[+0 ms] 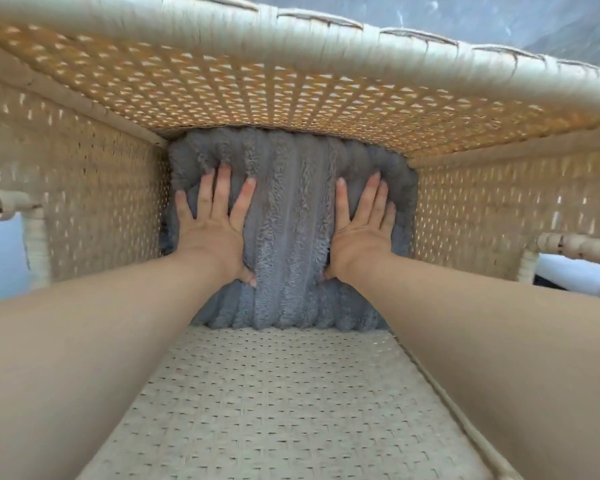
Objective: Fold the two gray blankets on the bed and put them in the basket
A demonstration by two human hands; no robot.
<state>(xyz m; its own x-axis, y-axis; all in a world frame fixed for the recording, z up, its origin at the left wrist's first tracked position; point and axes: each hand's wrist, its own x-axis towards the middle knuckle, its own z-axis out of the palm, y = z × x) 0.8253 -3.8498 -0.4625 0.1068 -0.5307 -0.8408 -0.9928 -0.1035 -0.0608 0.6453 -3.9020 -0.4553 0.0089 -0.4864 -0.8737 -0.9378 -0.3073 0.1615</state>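
Note:
A folded gray fluffy blanket [291, 230] lies at the bottom of a deep cream wicker basket [291, 91], filling its floor. Both my arms reach down into the basket. My left hand [212, 223] lies flat on the blanket's left half with straight, spread fingers, pressing it down. My right hand [362, 226] presses the right half the same way, fingers straight and pointing to the far wall. Each thumb sinks into the pile near the wrist. Only one blanket shows; whether another lies under it is hidden.
The woven walls close in on all sides, the near wall [274, 403] below my forearms. Handle openings sit in the left wall [0, 251] and the right wall [572, 268]. Gray floor [499, 12] shows beyond the far rim.

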